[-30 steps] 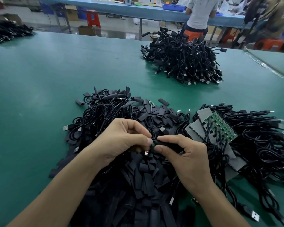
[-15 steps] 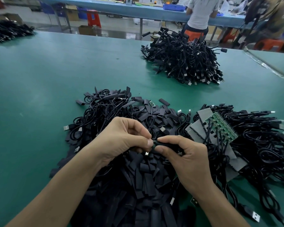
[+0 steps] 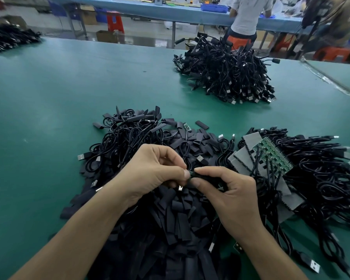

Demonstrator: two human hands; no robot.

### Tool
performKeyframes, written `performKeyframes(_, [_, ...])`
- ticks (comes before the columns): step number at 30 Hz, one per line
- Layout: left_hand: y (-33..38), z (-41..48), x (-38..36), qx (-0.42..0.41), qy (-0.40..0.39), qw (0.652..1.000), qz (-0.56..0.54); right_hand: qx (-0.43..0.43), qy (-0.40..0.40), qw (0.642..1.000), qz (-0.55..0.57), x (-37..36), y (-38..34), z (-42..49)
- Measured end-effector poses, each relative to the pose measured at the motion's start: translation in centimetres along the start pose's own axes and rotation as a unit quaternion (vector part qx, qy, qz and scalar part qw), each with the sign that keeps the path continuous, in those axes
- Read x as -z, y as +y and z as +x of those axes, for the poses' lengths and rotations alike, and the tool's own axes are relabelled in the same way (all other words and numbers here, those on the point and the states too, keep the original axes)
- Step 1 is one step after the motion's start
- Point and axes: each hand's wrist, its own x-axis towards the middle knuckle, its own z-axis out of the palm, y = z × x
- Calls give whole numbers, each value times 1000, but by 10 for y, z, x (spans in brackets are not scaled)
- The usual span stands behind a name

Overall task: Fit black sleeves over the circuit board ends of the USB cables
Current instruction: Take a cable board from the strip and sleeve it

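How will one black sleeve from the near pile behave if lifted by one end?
Probably light and limp: the black sleeves lie flattened, some bent over their neighbours. Being flat, it likely will not roll. Neighbours may slide, since they lie loose on the green mat.

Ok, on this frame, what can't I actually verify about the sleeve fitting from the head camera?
Head view only:
- The circuit board end: hidden between the fingertips of the left hand and the black sleeve, so how far in it sits cannot be told.
- The far end of that sleeve: covered by the right hand.
- The held cable: its run is lost over the sleeve pile.
- The cable heap far left: blurred, cut off by the frame edge.
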Motion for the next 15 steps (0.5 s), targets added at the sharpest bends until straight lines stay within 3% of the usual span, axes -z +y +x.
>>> performKeyframes(15, [2,-1,2,21,-29,999,-39,47,-7,996,-74,-1,0,1])
